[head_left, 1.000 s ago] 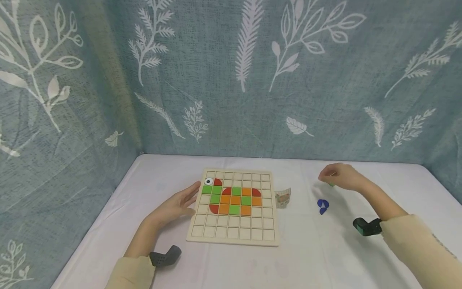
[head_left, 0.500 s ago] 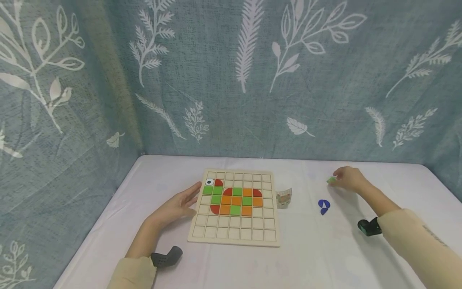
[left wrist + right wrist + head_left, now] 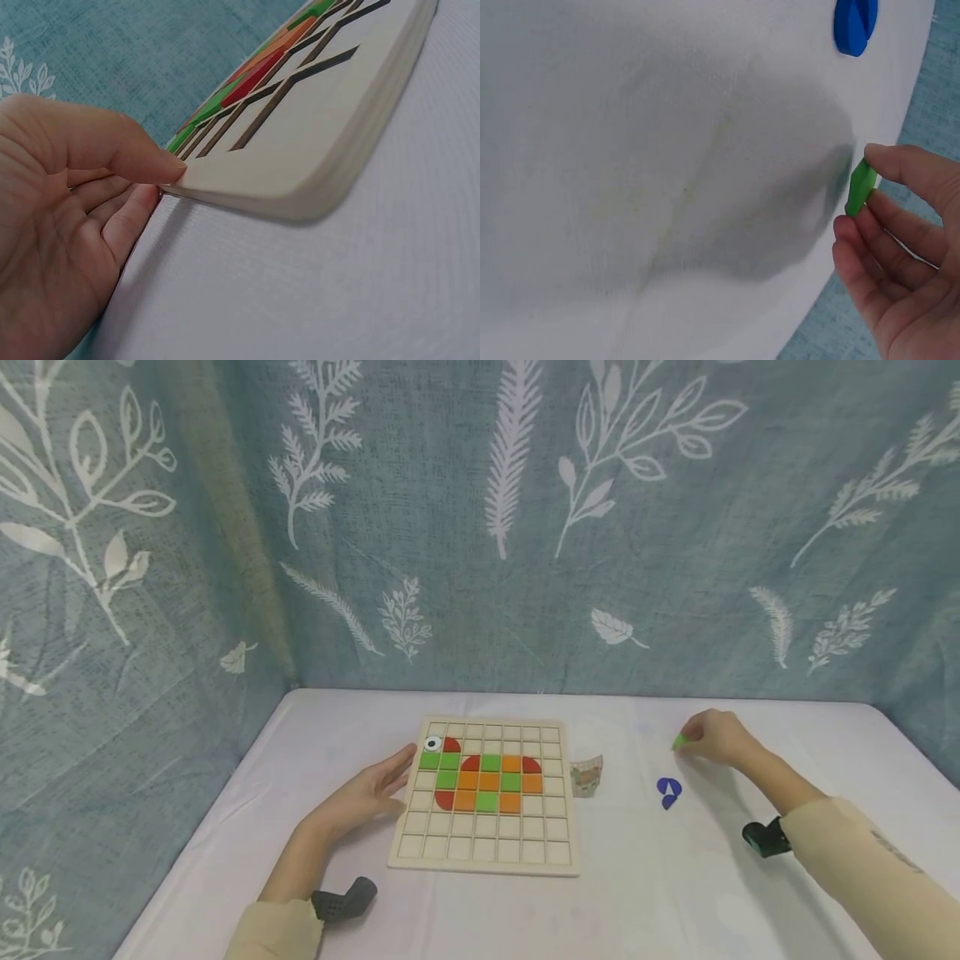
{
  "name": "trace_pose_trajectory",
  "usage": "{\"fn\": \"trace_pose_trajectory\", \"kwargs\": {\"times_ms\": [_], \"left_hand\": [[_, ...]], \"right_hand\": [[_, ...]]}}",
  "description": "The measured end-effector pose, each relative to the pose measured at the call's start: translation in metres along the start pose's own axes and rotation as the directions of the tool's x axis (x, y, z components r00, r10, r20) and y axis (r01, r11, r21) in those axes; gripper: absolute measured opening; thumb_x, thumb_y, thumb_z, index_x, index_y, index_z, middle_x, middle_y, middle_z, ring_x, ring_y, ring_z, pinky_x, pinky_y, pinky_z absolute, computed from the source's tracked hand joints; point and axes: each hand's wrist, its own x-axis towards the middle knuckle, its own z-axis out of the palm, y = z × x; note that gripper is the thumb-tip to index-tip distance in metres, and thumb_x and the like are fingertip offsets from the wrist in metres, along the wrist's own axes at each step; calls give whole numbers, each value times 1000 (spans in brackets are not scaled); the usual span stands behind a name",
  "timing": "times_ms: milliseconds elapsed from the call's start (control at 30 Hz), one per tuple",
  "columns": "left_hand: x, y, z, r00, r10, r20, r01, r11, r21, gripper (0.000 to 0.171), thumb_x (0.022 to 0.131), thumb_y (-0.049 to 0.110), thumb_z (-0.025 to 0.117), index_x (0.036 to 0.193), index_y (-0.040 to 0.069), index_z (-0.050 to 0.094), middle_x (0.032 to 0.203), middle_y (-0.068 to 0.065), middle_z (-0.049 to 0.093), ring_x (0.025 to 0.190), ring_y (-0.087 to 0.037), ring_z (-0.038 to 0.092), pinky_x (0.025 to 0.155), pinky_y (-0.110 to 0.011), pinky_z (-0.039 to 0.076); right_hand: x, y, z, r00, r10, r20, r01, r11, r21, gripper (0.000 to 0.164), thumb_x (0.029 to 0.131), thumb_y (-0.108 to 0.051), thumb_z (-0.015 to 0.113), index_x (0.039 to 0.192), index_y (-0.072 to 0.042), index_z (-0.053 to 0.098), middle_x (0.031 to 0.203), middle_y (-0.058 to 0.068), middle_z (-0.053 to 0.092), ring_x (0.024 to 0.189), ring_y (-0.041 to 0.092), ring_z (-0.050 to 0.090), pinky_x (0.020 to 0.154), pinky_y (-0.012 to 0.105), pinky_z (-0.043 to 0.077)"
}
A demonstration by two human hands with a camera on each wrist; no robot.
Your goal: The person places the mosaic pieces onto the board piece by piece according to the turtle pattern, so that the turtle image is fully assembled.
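Note:
A pale wooden grid board (image 3: 487,850) lies left of the middle in the head view. Green, orange and red tiles and a white disc with a black dot (image 3: 432,743) form a shape on it. My left hand (image 3: 363,793) rests along its left edge; in the left wrist view the thumb (image 3: 154,159) touches the rim, fingers beside it. At the right, my right hand (image 3: 718,739) pinches a small green tile (image 3: 862,187) between thumb and fingertips, just above the cloth. Several dark blue pieces (image 3: 669,802) lie clustered nearer than that hand.
A small curled printed paper (image 3: 587,776) lies against the board's right edge. White cloth (image 3: 622,893) covers the table. A blue-green curtain (image 3: 450,527) with white plant prints hangs behind and at the left. A dark device is strapped to each wrist.
My right hand first moved right and turned, bringing the green tile into sight, then came slightly back left with it pinched. The left hand stays by the board.

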Motion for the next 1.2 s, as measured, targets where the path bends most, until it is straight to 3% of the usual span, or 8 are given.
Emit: {"fn": "trace_pose_trajectory", "kwargs": {"times_ms": [367,500,733,1000,1200], "left_hand": [[-2,-1,1,999,32,21,-31,999,-18,89,74,-8,59,147,0,9,154,-18,4,138,-38,15,111,-44,21],[-2,0,2,1000,22,8,-21,1000,-12,89,73,-8,59,147,0,9,154,-17,5,138,-37,16,111,-43,22],[-1,0,1,1000,9,-7,-9,1000,5,90,72,-7,59,147,0,9,154,-18,7,138,-37,18,111,-42,23],[0,-2,0,1000,22,-5,-22,1000,-1,90,72,-8,59,147,-1,9,154,-18,6,138,-38,18,111,-44,22],[0,-2,0,1000,21,-5,-21,1000,-13,91,72,-8,59,147,-1,9,154,-18,5,138,-37,17,111,-43,22]], "right_hand": [[-16,-3,-12,997,-76,1,76,997,-21,28,77,-16,69,91,8,66,82,14,67,76,27,61,68,41,53],[-25,-5,-23,990,-114,80,116,993,-20,28,77,-20,69,89,4,67,78,6,67,72,19,60,63,36,52],[-36,-7,-41,957,-138,256,136,990,25,22,75,-22,68,85,-2,68,76,-2,66,71,11,59,63,31,50],[-39,-11,-38,960,-142,242,136,990,41,19,75,-23,69,85,-7,67,76,-4,64,71,10,56,62,28,48],[-39,-25,-30,953,-228,201,215,973,85,17,74,-22,70,83,-8,66,75,-5,62,70,9,55,62,25,49]]}}
